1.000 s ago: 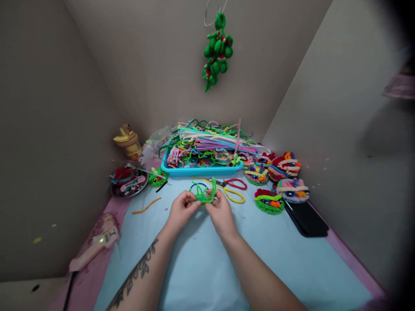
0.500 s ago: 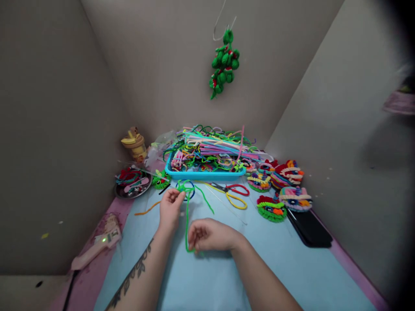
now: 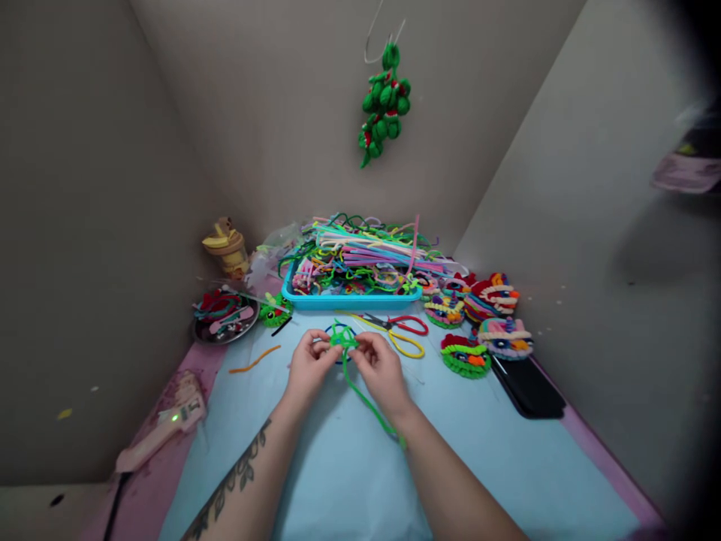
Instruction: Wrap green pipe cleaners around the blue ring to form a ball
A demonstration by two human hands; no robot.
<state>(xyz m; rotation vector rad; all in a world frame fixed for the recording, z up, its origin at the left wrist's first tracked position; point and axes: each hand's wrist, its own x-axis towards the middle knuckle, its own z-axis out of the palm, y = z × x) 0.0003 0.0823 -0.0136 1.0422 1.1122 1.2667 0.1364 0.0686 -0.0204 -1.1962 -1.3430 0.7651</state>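
Observation:
My left hand (image 3: 313, 362) pinches the left side of a small woven piece of green pipe cleaners (image 3: 342, 337). On its other side, the fingers of my right hand (image 3: 383, 370) are closed on the same piece. A long green strand trails from it down to my right wrist. Behind the weave shows a dark blue ring (image 3: 330, 329), partly covered by the green strands and my fingers; whether it is joined to them I cannot tell. Scissors (image 3: 397, 330) with red and yellow handles lie just beyond my right hand. An orange pipe cleaner (image 3: 254, 360) rests left of my left hand.
A blue tray (image 3: 349, 303) heaped with coloured pipe cleaners stands at the back. Several finished bird-like pieces (image 3: 466, 356) and a black phone (image 3: 528, 387) are at right. On the left are a metal bowl (image 3: 206, 336) and a pink glue gun (image 3: 163, 434).
My right hand has moved up from the strand's lower end to the woven piece, beside my left hand. The long strand now hangs slanting toward my right wrist. The view has shifted slightly.

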